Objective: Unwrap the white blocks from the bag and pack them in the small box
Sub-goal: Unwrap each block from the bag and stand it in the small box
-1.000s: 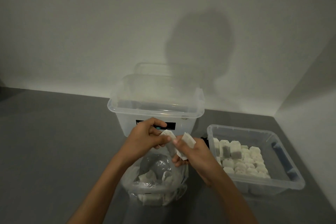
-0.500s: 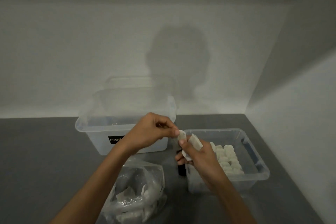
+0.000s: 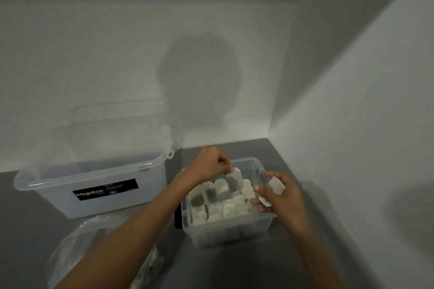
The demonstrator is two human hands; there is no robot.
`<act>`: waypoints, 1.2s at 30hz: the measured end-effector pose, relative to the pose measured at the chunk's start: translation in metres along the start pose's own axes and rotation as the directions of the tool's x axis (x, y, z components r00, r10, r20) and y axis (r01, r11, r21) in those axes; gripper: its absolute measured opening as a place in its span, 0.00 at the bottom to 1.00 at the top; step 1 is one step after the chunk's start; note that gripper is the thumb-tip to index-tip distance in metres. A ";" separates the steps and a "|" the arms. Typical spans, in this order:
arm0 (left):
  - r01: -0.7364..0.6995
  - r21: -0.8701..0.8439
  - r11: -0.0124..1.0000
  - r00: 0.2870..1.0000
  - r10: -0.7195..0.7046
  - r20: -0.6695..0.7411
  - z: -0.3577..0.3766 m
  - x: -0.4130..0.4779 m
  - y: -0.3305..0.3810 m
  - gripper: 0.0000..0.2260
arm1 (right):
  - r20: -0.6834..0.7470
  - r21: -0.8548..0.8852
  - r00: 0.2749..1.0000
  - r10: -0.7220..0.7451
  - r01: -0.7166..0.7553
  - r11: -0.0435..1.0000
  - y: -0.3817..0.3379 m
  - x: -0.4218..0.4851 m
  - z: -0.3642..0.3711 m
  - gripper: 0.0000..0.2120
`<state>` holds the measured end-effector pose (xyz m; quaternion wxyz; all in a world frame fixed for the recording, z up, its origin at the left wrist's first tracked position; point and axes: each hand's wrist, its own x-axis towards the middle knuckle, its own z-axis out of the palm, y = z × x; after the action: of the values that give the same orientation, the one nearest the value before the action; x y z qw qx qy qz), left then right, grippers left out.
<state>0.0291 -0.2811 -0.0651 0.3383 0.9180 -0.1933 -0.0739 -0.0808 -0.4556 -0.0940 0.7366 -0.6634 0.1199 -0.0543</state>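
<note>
While white block hung over small box, your left hand pinched its top edge. Right hand gripped torn wrapper at box's right rim. Second earlier, both hands worked over bag; unwrapping looked finished, placing among packed blocks remained. Large tub sat left.

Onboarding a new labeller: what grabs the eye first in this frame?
The two hands over the small box at centre right: the left hand dangles a white block above the packed rows, while the right hand keeps a grip on a torn wrapper. Next, the large clear Megabox tub at left, with the plastic bag in front of it.
</note>
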 end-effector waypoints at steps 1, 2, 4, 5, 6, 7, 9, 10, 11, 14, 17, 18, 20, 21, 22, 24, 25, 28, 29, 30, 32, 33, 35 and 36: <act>0.016 0.045 0.999 1.000 -0.017 0.025 0.010 0.009 0.000 0.05 | 0.001 -0.005 1.000 -0.002 0.002 1.000 -0.001 -0.001 -0.006 0.16; 0.031 0.102 0.994 0.998 -0.036 0.045 0.019 0.017 -0.002 0.05 | -0.001 -0.014 1.000 -0.005 0.005 1.000 -0.001 -0.001 -0.012 0.16; 0.045 0.232 0.972 0.996 -0.062 0.067 0.037 0.029 -0.003 0.05 | -0.015 -0.047 1.000 -0.015 0.015 0.999 0.000 0.000 -0.024 0.16; 0.046 0.292 0.955 0.995 -0.069 0.070 0.044 0.033 -0.004 0.05 | -0.026 -0.075 0.999 -0.022 0.020 0.997 0.001 0.000 -0.030 0.16; 0.046 0.347 0.937 0.995 -0.075 0.070 0.051 0.037 -0.005 0.05 | -0.032 -0.108 0.999 -0.029 0.025 0.994 0.001 0.000 -0.034 0.16; 0.045 0.403 0.914 0.995 -0.078 0.067 0.057 0.039 -0.006 0.05 | -0.033 -0.136 0.999 -0.035 0.030 0.990 0.001 0.001 -0.038 0.16; 0.038 0.525 0.850 0.995 -0.081 0.059 0.066 0.042 -0.007 0.07 | -0.022 -0.139 0.999 -0.039 0.036 0.990 0.001 0.002 -0.045 0.15; 0.033 0.583 0.812 0.996 -0.078 0.053 0.070 0.043 -0.007 0.07 | -0.015 -0.129 0.999 -0.036 0.034 0.991 0.000 0.003 -0.047 0.15; 0.026 0.640 0.768 0.996 -0.072 0.046 0.073 0.043 -0.008 0.08 | -0.009 -0.124 0.999 -0.034 0.033 0.992 0.000 0.004 -0.049 0.15; -0.012 0.790 0.613 0.998 -0.040 0.046 0.079 0.041 -0.007 0.08 | 0.003 -0.130 1.000 -0.026 0.027 0.991 0.002 0.009 -0.052 0.14; -0.059 0.872 0.486 0.996 -0.025 0.081 0.079 0.038 -0.005 0.10 | 0.045 -0.109 0.999 -0.016 0.021 0.994 0.004 0.014 -0.052 0.12; -0.072 0.888 0.454 0.995 -0.023 0.093 0.079 0.038 -0.003 0.11 | 0.063 -0.096 0.998 -0.008 0.014 0.995 0.004 0.014 -0.051 0.12; -0.098 0.905 0.414 0.993 -0.022 0.117 0.080 0.036 0.000 0.14 | 0.103 -0.076 0.995 0.018 -0.010 0.997 0.004 0.016 -0.049 0.11; -0.105 0.908 0.405 0.992 -0.021 0.125 0.081 0.034 0.000 0.14 | 0.118 -0.055 0.992 0.032 -0.025 0.998 0.005 0.017 -0.048 0.11; -0.105 0.907 0.407 0.992 -0.018 0.124 0.081 0.033 0.001 0.14 | 0.131 -0.025 0.990 0.046 -0.043 0.999 0.006 0.018 -0.047 0.11; -0.078 0.895 0.439 0.995 -0.016 0.094 0.081 0.031 0.002 0.13 | 0.155 0.047 0.985 0.081 -0.089 0.995 0.008 0.019 -0.045 0.10; -0.044 0.882 0.469 0.998 -0.011 0.055 0.080 0.031 0.003 0.11 | 0.166 0.083 0.981 0.102 -0.117 0.990 0.009 0.019 -0.045 0.10; 0.068 0.689 0.721 0.992 0.028 -0.127 0.071 0.025 0.015 0.07 | 0.193 0.210 0.969 0.153 -0.193 0.958 0.008 0.022 -0.045 0.10; 0.043 0.542 0.839 0.988 0.044 -0.146 0.067 0.022 0.019 0.07 | 0.198 0.264 0.966 0.168 -0.218 0.940 0.008 0.023 -0.045 0.10; -0.023 0.363 0.931 0.990 0.072 -0.122 0.063 0.017 0.023 0.06 | 0.203 0.316 0.963 0.176 -0.235 0.919 0.006 0.024 -0.045 0.10; -0.172 0.052 0.984 0.985 0.173 -0.025 0.054 0.001 0.035 0.11 | 0.217 0.390 0.960 0.178 -0.253 0.885 0.003 0.025 -0.043 0.09; -0.214 -0.044 0.976 0.976 0.215 0.015 0.050 -0.008 0.041 0.14 | 0.224 0.416 0.958 0.181 -0.262 0.871 0.002 0.027 -0.042 0.09; -0.255 -0.112 0.961 0.965 0.260 0.035 0.045 -0.020 0.048 0.15 | 0.242 0.460 0.949 0.202 -0.295 0.837 0.001 0.029 -0.039 0.09; -0.276 -0.119 0.954 0.960 0.280 0.024 0.044 -0.023 0.051 0.13 | 0.257 0.481 0.941 0.219 -0.321 0.816 0.001 0.030 -0.038 0.10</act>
<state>-0.0188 -0.3333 -0.0656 0.3936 0.8590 -0.3229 -0.0553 -0.0614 -0.4994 -0.1019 0.8954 -0.4194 0.1233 0.0846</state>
